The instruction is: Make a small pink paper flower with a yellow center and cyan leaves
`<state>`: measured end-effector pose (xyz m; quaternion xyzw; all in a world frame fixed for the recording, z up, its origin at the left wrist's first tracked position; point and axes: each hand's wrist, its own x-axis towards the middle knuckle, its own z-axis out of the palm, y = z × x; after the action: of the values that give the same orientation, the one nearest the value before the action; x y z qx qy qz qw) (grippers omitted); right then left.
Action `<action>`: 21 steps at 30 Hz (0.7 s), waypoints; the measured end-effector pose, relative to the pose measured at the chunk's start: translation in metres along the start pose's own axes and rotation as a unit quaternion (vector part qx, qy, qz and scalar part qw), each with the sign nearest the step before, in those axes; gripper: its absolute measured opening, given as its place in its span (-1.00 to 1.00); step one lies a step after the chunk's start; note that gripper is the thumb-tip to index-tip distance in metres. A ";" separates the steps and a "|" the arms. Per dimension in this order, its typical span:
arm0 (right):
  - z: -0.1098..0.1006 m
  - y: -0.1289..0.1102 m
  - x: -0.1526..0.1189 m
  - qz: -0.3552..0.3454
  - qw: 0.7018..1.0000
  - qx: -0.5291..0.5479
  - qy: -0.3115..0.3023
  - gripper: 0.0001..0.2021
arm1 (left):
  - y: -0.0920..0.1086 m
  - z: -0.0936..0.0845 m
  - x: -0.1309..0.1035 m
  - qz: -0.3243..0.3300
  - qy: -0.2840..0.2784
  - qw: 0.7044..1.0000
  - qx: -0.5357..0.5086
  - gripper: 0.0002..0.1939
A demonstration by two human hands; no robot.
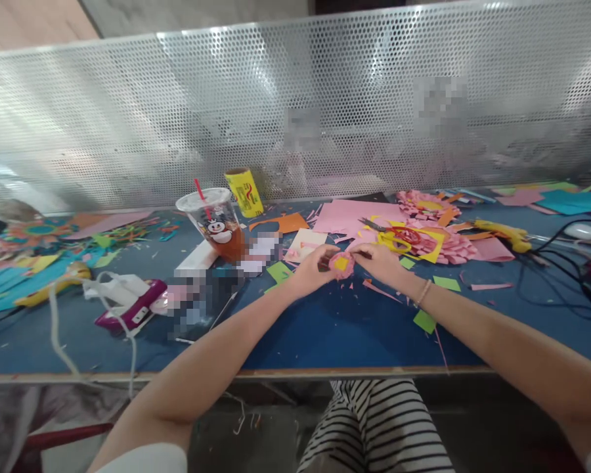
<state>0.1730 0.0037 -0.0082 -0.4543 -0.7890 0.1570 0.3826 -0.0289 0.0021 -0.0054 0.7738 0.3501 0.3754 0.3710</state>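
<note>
Printed lettering and a wavy red mark cover a yellow cylindrical can [245, 192], but the words are too small to read. Nearer stands a clear plastic cup [221, 226] with a black-and-white cartoon figure, a red straw and amber drink.

A small pink fringed-paper flower with a yellow centre [342, 265] is between both hands, above the near-middle of a blue tabletop [295, 341]. The left hand [312, 270] clamps its left edge; the right hand [380, 261] meets its right edge, though whether those fingertips pinch it I cannot tell.

Just beyond the right hand, scissors with dark blades [373, 225] lie among pink and yellow paper and larger pink flowers [458, 248]. Green paper squares [425, 321] lie near the right wrist. A yellow glue gun [505, 233] lies farther right; perforated metal screening [335, 85] closes off the far side.
</note>
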 end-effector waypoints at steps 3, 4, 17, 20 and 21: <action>0.004 -0.007 0.011 0.046 0.998 0.036 -0.001 -0.80 | -0.004 -0.004 0.003 -0.070 0.052 0.989 -0.115 -0.62; 0.006 -0.008 0.013 0.056 0.997 0.050 -0.001 -0.81 | -0.004 -0.005 0.004 -0.092 0.061 0.982 -0.152 -0.62; 0.022 -0.010 -0.004 0.093 0.974 0.208 0.013 -0.71 | 0.007 -0.002 0.002 -0.152 0.135 0.955 -0.215 -0.67; 0.023 -0.006 -0.003 0.102 0.966 0.238 0.015 -0.74 | 0.009 -0.001 0.002 -0.153 0.131 0.954 -0.224 -0.67; 0.022 -0.005 -0.002 0.107 0.960 0.257 0.013 -0.74 | 0.010 -0.001 0.002 -0.154 0.130 0.953 -0.227 -0.67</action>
<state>0.1540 0.0015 -0.0212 -0.4250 -0.6637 0.3884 0.4775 -0.0258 -0.0011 0.0038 0.5501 0.4160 0.4808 0.5414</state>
